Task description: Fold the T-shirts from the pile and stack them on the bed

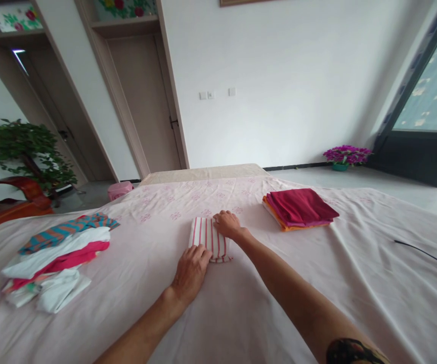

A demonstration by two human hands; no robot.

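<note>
A small white cloth with red stripes (208, 233) lies folded into a compact rectangle on the bed in front of me. On its lower left part rests my left hand (193, 269), its fingers laid over the fabric. My right hand (227, 224) is at the upper right edge of the cloth, with bent fingers closed on it; the thumb is mostly hidden. To the right sits a neat stack of folded cloths (298, 206), dark red on top with magenta and orange beneath. A looser pile of clothes (61, 258) lies at the left, with blue-and-brown striped, white and pink-red pieces.
A pale pink patterned sheet (146, 283) covers the bed. Eyeglasses (427, 254) lie near the right edge. Beyond the bed are a pink stool (120, 190), a leafy plant (25, 151), a wooden chair (17, 202) and a pot of purple flowers (346, 155).
</note>
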